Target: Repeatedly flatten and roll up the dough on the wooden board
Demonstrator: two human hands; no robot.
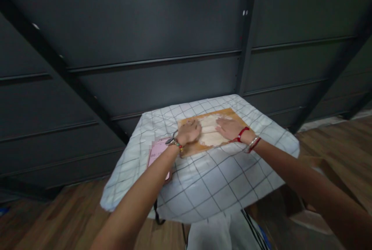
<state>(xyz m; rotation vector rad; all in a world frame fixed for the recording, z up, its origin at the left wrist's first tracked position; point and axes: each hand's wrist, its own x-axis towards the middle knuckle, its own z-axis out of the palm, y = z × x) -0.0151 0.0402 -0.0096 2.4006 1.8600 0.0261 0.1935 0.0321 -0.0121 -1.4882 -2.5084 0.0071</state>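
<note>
Neither hand plainly clasps anything. The left hand (pixel 188 131) lies curled, knuckles up, on the left end of what looks like a pale rolling pin (pixel 209 129); whether its fingers close round it I cannot tell. The right hand (pixel 229 127) lies flat and loose, fingers stretched out, on the other end.

Nearest the camera, white fabric with dark stripes (pixel 222 234) hangs below the table edge, and both bare forearms reach forward over a white checked tablecloth (pixel 209 182) that covers the small table. A pink phone (pixel 158 153) lies on the cloth, partly under the left forearm. A beaded bracelet (pixel 178 144) circles the left wrist; a red cord (pixel 242 134) and silver and red bangles (pixel 252 144) circle the right.

Past the wrists, a wooden board (pixel 196 148) sits on the far half of the cloth. A sheet of pale dough (pixel 213 137) is spread across the middle of the board, under and between the two hands.

Brown wooden floor (pixel 66 211) shows on either side of the table, and a dark panelled wall (pixel 162 76) rises just behind it.
</note>
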